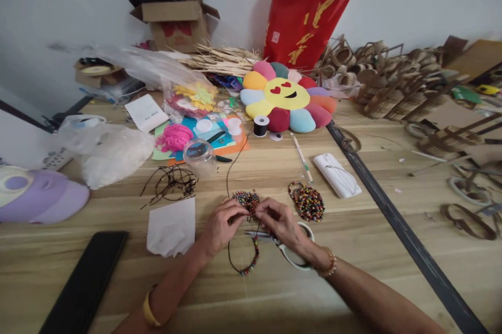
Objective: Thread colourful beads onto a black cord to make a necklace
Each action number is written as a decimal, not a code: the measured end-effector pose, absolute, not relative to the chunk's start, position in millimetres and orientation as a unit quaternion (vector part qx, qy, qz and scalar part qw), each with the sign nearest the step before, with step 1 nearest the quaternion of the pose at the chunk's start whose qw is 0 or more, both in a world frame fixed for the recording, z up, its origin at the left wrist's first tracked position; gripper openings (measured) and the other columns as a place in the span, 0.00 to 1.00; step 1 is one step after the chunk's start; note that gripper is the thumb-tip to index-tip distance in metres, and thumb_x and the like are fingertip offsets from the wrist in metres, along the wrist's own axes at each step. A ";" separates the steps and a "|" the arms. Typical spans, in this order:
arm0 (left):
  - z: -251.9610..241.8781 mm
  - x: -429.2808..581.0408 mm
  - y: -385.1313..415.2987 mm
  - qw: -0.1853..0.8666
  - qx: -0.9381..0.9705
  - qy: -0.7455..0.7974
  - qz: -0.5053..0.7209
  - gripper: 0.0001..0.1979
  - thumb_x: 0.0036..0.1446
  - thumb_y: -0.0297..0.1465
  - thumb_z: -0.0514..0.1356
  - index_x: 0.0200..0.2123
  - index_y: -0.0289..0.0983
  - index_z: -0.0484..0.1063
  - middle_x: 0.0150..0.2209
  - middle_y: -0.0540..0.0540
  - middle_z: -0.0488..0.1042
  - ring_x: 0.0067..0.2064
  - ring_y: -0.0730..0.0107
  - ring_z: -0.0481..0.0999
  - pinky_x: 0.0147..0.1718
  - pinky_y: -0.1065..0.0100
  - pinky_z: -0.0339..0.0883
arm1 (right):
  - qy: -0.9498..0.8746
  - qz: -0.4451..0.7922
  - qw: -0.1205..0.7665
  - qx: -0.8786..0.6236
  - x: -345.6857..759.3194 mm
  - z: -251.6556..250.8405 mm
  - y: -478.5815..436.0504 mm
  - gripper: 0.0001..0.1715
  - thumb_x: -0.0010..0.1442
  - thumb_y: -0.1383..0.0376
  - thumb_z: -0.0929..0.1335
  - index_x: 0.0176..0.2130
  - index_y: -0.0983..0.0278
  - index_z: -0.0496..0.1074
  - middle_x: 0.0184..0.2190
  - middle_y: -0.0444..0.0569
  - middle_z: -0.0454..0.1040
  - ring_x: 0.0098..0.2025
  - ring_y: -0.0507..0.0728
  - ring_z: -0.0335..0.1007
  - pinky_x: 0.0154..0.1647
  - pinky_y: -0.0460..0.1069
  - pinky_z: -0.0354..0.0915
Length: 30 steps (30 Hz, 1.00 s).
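A black cord (229, 254) runs from the black spool (261, 126), passes by my left hand, loops below my hands and rises to my right fingertips. Small colored beads (256, 258) are threaded along the loop's right side. My right hand (280, 221) is closed, its thumb and finger pinching the cord near its end. Opposite it, my left hand (226, 223) has its fingertips pinched together; whatever they hold is too small to make out. Loose beads (247, 200) lie in a pile just beyond both hands. White-handled scissors (297, 261) lie partly under my right hand.
Strung beads (309, 202) lie coiled to the right, near a white packet (336, 175). Left are a crumpled white paper (171, 228), black cord pieces (172, 185), a clear jar (199, 157) and a black phone-like slab (86, 281). A flower cushion (288, 96) sits behind.
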<state>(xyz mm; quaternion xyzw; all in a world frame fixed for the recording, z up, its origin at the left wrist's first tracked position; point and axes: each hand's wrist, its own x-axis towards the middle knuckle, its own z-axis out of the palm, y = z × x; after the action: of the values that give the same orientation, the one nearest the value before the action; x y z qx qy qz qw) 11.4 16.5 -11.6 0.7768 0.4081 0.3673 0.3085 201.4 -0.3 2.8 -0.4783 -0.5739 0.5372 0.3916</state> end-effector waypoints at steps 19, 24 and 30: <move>-7.9 20.3 9.1 0.189 0.858 0.391 0.275 0.03 0.55 0.27 0.62 0.30 0.36 0.75 0.32 0.45 0.71 0.41 0.62 0.65 0.42 0.61 0.64 | -0.556 0.551 0.403 -0.474 201.0 1.8 2.6 0.18 0.56 0.53 0.69 0.30 0.66 0.67 0.21 0.42 0.63 0.22 0.48 0.54 0.19 0.43 0.52; -8.1 21.1 7.6 0.155 0.868 0.393 0.261 0.02 0.55 0.26 0.62 0.29 0.36 0.74 0.32 0.45 0.70 0.41 0.62 0.64 0.42 0.61 0.64 | -0.564 0.550 0.401 -0.469 202.1 1.0 1.2 0.18 0.56 0.53 0.68 0.31 0.66 0.66 0.20 0.40 0.62 0.21 0.47 0.54 0.19 0.43 0.52; -8.1 20.7 4.2 0.130 0.878 0.385 0.252 0.05 0.56 0.26 0.61 0.28 0.36 0.74 0.32 0.46 0.69 0.41 0.62 0.65 0.42 0.61 0.64 | -0.574 0.551 0.396 -0.459 201.8 -0.8 0.2 0.18 0.55 0.53 0.69 0.30 0.65 0.66 0.20 0.40 0.62 0.21 0.48 0.54 0.20 0.44 0.53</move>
<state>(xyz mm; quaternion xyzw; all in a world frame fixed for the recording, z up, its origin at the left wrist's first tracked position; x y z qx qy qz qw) 20.7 4.2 -8.1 0.8780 0.3855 0.2520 0.1303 201.8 0.2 -0.8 -0.4591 -0.5741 0.5506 0.3957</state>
